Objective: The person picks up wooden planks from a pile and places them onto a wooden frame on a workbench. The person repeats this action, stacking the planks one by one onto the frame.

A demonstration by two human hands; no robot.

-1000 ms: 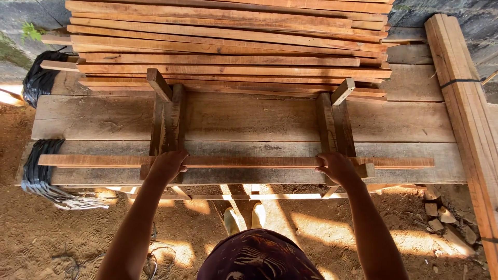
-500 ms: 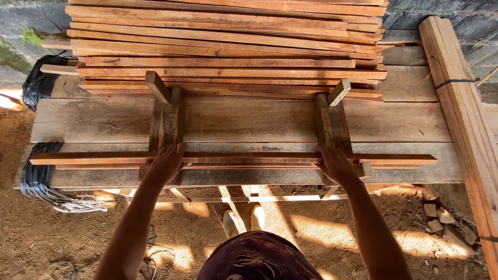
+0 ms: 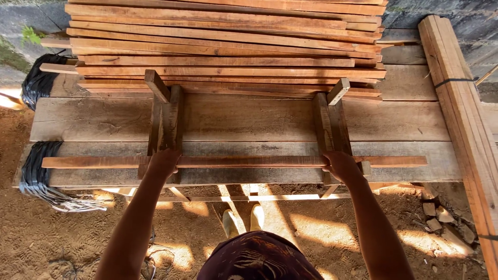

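I hold a long thin wooden slat [image 3: 249, 161] level across the front of a wide plank bench [image 3: 249, 119]. My left hand [image 3: 164, 162] grips it left of the middle and my right hand [image 3: 340, 165] grips it right of the middle. The slat lies over the near ends of two pairs of short upright wooden guide blocks, a left pair [image 3: 165, 116] and a right pair [image 3: 330, 122]. Behind the blocks lies a stack of several similar slats [image 3: 228, 46].
A bundle of thick timbers [image 3: 461, 114] bound with a dark strap runs along the right side. Black plastic wrapping [image 3: 36, 176] hangs at the bench's left end. Sandy ground with small rubble [image 3: 441, 215] lies below, and my feet [image 3: 241, 220] stand under the bench edge.
The slat has shifted slightly to the left and nearer the bench's front edge, with both hands still on it.
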